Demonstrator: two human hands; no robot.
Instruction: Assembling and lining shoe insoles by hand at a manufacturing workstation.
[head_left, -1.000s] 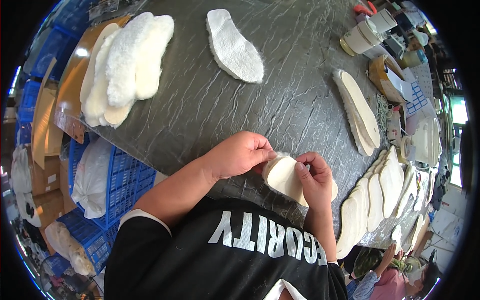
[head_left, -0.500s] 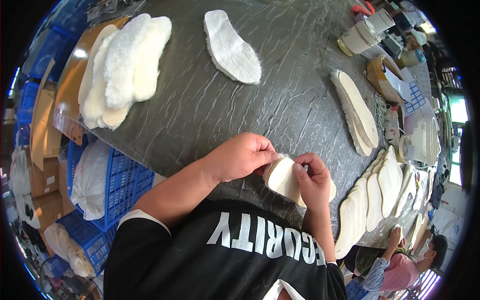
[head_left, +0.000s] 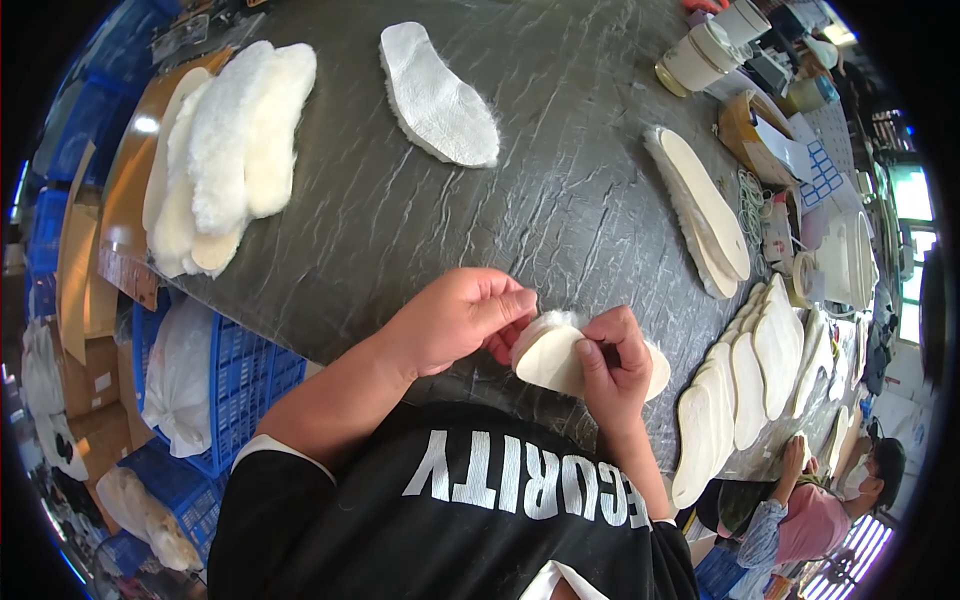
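Note:
My right hand (head_left: 618,365) grips a cream insole (head_left: 552,360) with a fluffy fleece edge, thumb on its smooth face. The insole is held above the table close to my body, and its right end shows past my hand. At its left end is my left hand (head_left: 465,318), thumb and forefinger pinched together just off the fleecy tip. Whatever may be in that pinch is too small to see. The lower fingers of the left hand lie beside the insole's edge; whether they touch it, I cannot tell.
On the dark table (head_left: 340,240) lie a pale grey insole (head_left: 440,100), a fleece insole pile (head_left: 235,140) at left, an insole pair (head_left: 700,210) and overlapping insole rows (head_left: 765,350) at right. Jars (head_left: 695,60) stand far right. Blue crates (head_left: 240,380) flank the table; a co-worker (head_left: 815,520) sits lower right.
My left hand's pinch has come away from the insole's tip, slightly left. The insole has shifted a little left with my right hand still holding it. The whole view has shifted slightly.

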